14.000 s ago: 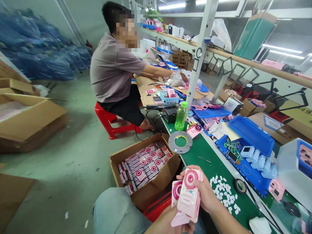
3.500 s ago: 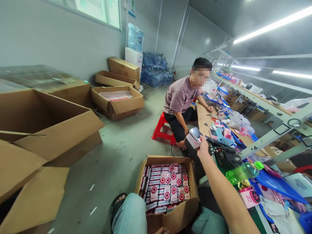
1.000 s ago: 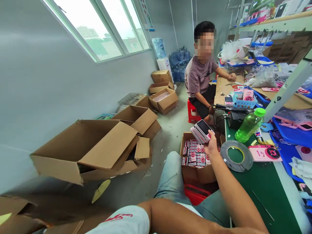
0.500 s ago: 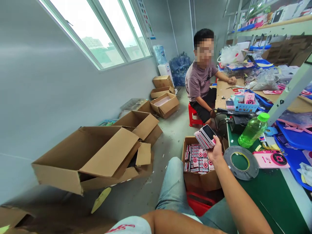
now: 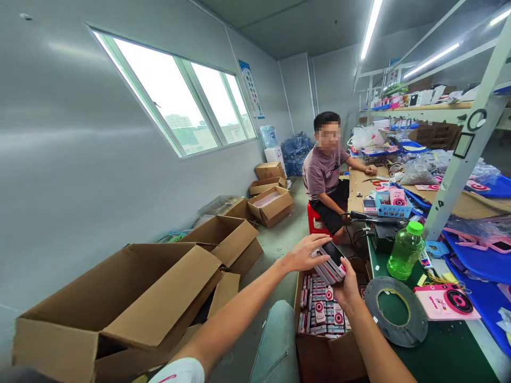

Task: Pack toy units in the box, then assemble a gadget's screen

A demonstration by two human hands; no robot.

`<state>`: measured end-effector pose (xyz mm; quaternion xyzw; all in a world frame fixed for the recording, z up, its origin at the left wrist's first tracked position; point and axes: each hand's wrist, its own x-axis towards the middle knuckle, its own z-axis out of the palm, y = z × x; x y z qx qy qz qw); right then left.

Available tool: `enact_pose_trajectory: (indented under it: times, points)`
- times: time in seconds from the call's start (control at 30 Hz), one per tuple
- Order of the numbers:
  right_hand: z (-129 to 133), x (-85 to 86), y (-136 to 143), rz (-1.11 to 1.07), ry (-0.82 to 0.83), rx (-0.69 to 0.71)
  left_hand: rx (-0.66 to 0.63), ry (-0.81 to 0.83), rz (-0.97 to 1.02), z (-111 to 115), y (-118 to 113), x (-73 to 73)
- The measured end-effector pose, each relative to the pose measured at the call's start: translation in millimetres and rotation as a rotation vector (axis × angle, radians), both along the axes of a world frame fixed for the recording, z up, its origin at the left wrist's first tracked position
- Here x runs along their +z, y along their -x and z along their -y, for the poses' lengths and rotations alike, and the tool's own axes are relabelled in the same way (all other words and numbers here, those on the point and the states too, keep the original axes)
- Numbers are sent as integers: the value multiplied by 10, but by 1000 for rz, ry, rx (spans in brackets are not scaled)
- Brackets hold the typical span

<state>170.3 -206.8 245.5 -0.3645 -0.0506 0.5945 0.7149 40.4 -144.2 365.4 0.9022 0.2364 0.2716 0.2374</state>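
Note:
My right hand (image 5: 346, 287) grips a stack of pink-and-white toy cameras (image 5: 329, 263) from below and the right, a dark screen on the top one. My left hand (image 5: 306, 254) lies over the stack's left and far side, its fingers closed on it. Below both hands is an open cardboard box (image 5: 327, 354) holding rows of pink toy cameras (image 5: 319, 309), some with round pink lenses facing up.
A green table at right bears a tape roll (image 5: 396, 311), a green bottle (image 5: 406, 250) and a pink camera case (image 5: 446, 302). A person (image 5: 325, 175) sits ahead on a red stool. Large open cartons (image 5: 120, 287) stand at left.
My left hand has come up from the lower edge and taken hold of the camera stack in my right hand. The view has tilted upward, and the stack sits lower in it.

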Motion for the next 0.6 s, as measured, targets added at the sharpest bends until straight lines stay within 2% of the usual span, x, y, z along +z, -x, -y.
enact_pose_trajectory:
  times: [0.1, 0.3, 0.43, 0.6]
  points:
    - [20, 41, 23, -25, -19, 65, -27, 37, -63, -114, 62, -48]
    - [54, 72, 36, -46, -16, 165, -42, 143, -60, -100, 6, -272]
    - [53, 39, 12, -66, 26, 224, 25, 189, -47, -88, 27, -435]
    - [37, -18, 13, -56, 38, 282, 95, 261, -94, -91, 179, -658]
